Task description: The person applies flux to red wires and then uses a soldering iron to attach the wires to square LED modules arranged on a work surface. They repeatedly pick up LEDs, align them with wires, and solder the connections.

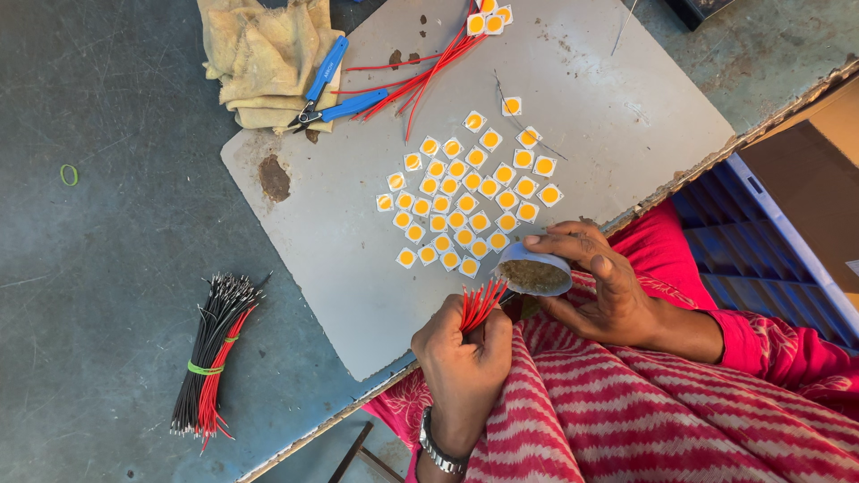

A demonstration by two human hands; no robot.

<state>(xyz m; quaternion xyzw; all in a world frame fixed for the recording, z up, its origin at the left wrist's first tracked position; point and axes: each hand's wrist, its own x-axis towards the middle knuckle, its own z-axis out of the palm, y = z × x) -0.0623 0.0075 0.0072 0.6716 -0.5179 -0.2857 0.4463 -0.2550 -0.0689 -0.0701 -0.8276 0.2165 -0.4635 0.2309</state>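
Note:
My left hand (461, 362), a watch on its wrist, is closed around a small bunch of short red wires (481, 304) whose ends fan out toward a small round white tin (534, 273) of brownish paste. My right hand (608, 286) holds that tin by its rim, just off the near edge of a grey board (358, 233). The wire tips are right beside the tin; I cannot tell if they touch the paste. Several square white chips with yellow centres (470, 192) lie spread on the board just beyond both hands.
Blue-handled cutters (335, 89) rest on a folded tan cloth (264, 54) at the board's far corner, beside loose red wires (420, 72). A tied bundle of black and red wires (210, 358) lies left. A blue crate (761, 250) and cardboard box (819, 170) sit right.

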